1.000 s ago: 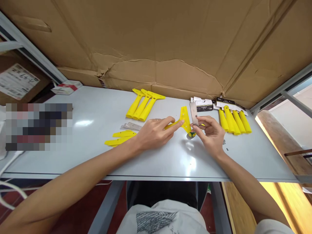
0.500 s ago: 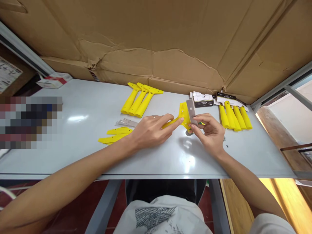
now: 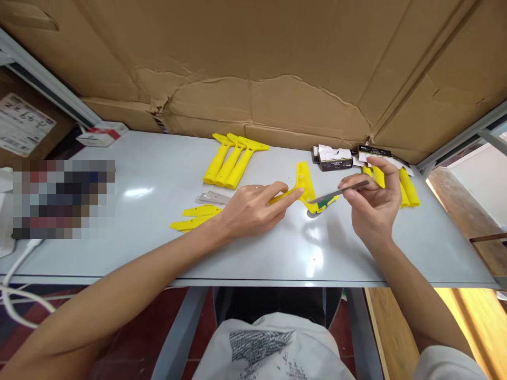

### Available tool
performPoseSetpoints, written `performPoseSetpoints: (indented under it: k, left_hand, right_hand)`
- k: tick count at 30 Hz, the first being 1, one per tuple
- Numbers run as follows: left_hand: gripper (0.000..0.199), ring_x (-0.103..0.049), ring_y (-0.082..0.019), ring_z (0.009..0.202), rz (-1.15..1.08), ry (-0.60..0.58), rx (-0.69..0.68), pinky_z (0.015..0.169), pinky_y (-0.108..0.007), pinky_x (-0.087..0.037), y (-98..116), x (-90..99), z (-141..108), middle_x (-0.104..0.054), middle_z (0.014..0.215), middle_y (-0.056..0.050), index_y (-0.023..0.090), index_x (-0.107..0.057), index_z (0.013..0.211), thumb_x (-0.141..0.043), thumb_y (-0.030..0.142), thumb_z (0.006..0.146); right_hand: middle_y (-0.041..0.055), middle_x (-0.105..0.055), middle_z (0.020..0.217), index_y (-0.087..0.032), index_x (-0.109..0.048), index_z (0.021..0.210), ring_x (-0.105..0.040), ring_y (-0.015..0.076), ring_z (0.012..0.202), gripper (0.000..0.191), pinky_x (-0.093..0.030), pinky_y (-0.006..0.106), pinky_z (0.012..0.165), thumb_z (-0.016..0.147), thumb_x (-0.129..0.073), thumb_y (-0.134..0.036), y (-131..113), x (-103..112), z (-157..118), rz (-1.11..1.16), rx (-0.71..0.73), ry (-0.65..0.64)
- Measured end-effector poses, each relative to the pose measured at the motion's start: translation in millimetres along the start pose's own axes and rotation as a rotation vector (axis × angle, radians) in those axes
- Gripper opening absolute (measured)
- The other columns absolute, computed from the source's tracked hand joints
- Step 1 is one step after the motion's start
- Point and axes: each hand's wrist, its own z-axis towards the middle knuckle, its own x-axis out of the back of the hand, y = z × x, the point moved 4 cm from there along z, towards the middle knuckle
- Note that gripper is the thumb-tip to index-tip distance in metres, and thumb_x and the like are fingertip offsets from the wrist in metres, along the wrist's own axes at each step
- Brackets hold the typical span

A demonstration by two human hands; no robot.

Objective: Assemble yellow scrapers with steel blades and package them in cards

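Note:
My left hand (image 3: 253, 209) holds the handle of a yellow plastic scraper (image 3: 303, 183) whose T-shaped head points away from me, just above the grey table (image 3: 158, 248). My right hand (image 3: 374, 203) pinches a thin flat metal blade (image 3: 336, 191) by its right end; the blade lies nearly level, its left tip close to the scraper head. A small green and yellow piece (image 3: 321, 205) lies under the blade, beside the scraper head.
Three yellow scrapers (image 3: 233, 161) lie at the back centre, more yellow handles (image 3: 407, 187) behind my right hand, and yellow cover strips (image 3: 196, 217) plus spare blades (image 3: 212, 198) at my left wrist. Small boxes (image 3: 335, 158) stand by the cardboard wall (image 3: 253, 68). A white cable (image 3: 16, 285) hangs at left.
My right hand has drawn back to the right and turned the blade from upright against the scraper head to lying nearly flat. My left hand still holds the scraper handle.

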Motion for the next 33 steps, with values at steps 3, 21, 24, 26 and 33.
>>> performPoseSetpoints:
  k: [3,21,24,26,33]
  left_hand:
    - [0.038,-0.063,-0.011,0.064,-0.012,-0.024,-0.064,0.056,-0.025,-0.049,4,2.5,3,-0.077,0.102,-0.002,0.017,-0.065,0.137,-0.059,0.009,0.100]
    - [0.040,-0.069,-0.013,0.071,-0.025,-0.085,-0.212,0.060,-0.027,-0.054,13,13.1,6,-0.080,0.106,-0.007,0.014,-0.062,0.143,-0.053,0.007,0.104]
    - [0.042,-0.070,-0.014,0.072,-0.029,-0.096,-0.225,0.061,-0.028,-0.054,14,13.2,6,-0.079,0.106,-0.008,0.013,-0.062,0.143,-0.057,0.007,0.102]
    - [0.044,-0.070,-0.014,0.072,-0.027,-0.098,-0.228,0.061,-0.028,-0.054,15,13.2,5,-0.078,0.105,-0.008,0.014,-0.062,0.145,-0.058,0.008,0.102]
    - [0.040,-0.069,-0.015,0.073,-0.012,-0.076,-0.240,0.061,-0.030,-0.054,15,12.6,4,-0.079,0.106,-0.009,0.012,-0.064,0.142,-0.058,0.008,0.102]
  right_hand:
    - [-0.0046,-0.073,0.085,-0.035,-0.055,0.137,-0.078,0.0189,0.076,0.058,-0.069,0.036,0.072,0.091,-0.090,-0.037,3,-4,-1,0.019,-0.095,-0.039]
    - [0.0016,-0.072,0.091,-0.028,-0.073,0.125,-0.072,0.0175,0.084,0.034,-0.066,0.030,0.064,0.093,-0.084,-0.030,-6,-20,-18,-0.212,-0.153,-0.078]
    - [0.0004,-0.072,0.088,-0.028,-0.075,0.127,-0.071,0.0157,0.080,0.033,-0.065,0.028,0.061,0.095,-0.082,-0.026,-6,-22,-20,-0.185,-0.122,-0.093]
    - [-0.0010,-0.072,0.085,-0.028,-0.076,0.127,-0.070,0.0137,0.077,0.033,-0.063,0.027,0.061,0.095,-0.081,-0.022,-6,-24,-20,-0.186,-0.093,-0.101]
    - [0.0002,-0.074,0.078,-0.022,-0.079,0.096,-0.063,0.0115,0.063,0.008,-0.059,0.026,0.054,0.098,-0.075,-0.029,-8,-28,-20,-0.347,-0.068,-0.110]
